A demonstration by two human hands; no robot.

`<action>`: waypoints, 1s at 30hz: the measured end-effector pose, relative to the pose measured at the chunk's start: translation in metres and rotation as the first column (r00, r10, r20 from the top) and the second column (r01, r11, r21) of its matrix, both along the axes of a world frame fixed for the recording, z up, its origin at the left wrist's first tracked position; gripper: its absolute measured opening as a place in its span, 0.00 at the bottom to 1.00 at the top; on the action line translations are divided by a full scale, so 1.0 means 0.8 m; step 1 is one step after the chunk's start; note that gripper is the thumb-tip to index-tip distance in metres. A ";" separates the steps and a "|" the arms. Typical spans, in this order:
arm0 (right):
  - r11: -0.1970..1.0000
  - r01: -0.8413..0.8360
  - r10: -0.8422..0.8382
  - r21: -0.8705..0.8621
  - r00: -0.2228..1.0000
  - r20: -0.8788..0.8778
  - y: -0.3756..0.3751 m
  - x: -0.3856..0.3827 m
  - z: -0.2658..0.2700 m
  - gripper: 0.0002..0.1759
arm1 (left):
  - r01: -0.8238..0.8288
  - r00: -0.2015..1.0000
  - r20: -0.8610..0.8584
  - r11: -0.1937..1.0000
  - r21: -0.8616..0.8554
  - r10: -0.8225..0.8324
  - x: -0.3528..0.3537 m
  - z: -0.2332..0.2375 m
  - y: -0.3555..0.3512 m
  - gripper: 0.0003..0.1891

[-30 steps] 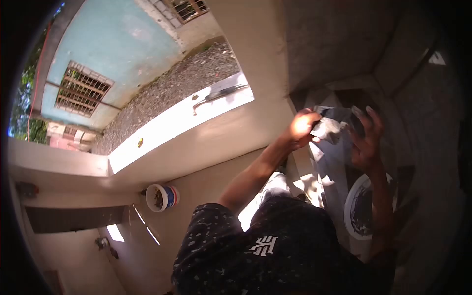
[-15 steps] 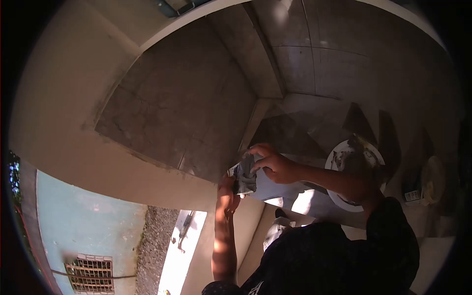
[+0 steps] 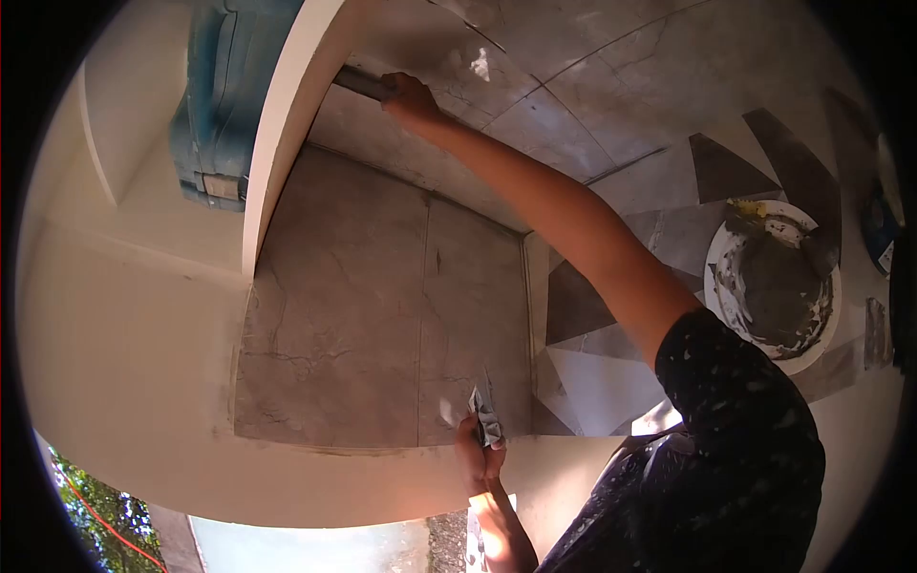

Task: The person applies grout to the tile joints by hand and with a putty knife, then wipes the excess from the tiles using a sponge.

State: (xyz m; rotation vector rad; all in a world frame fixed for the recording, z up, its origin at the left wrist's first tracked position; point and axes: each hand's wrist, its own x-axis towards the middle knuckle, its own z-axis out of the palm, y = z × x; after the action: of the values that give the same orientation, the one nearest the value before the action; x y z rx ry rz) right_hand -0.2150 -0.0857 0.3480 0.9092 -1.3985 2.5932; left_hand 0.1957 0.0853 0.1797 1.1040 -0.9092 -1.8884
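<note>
My left hand, low in the middle, is closed around a small flat scraper-like piece smeared with grey paste, its pointed end upward. My right hand is stretched far out to the upper left. Its fingers are closed on the near end of a flat grey strip, whose exact kind I cannot tell. The strip's far end meets the cream curved edge, close over the grey tiled surface.
A white round bucket holding grey paste stands at the right, its rim smeared. Dark cut tile pieces lie around it. Past the cream edge, a blue-green case sits at the upper left. A red cord shows at the lower left.
My right hand has left the paste-smeared piece in my left hand and reached to the upper left, now with a grey strip. The view has shifted; the blue-green case shows more fully.
</note>
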 end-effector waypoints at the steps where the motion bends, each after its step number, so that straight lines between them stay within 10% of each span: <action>1: 1.000 0.007 -0.007 -0.012 1.000 0.009 -0.011 -0.006 0.016 0.25 | 0.005 1.000 0.003 1.000 0.006 -0.005 0.002 0.004 -0.002 0.07; 30: 0.953 0.011 -0.025 0.303 0.999 0.041 -0.038 0.016 0.087 0.19 | 0.211 0.970 -0.151 0.970 0.120 -0.192 0.029 -0.008 -0.041 0.07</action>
State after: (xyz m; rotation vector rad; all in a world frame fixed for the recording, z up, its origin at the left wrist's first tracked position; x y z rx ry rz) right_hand -0.2022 -0.1163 0.4177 0.8676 -1.8439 2.4398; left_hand 0.2190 0.0525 0.1730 0.9735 -0.8512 -2.1932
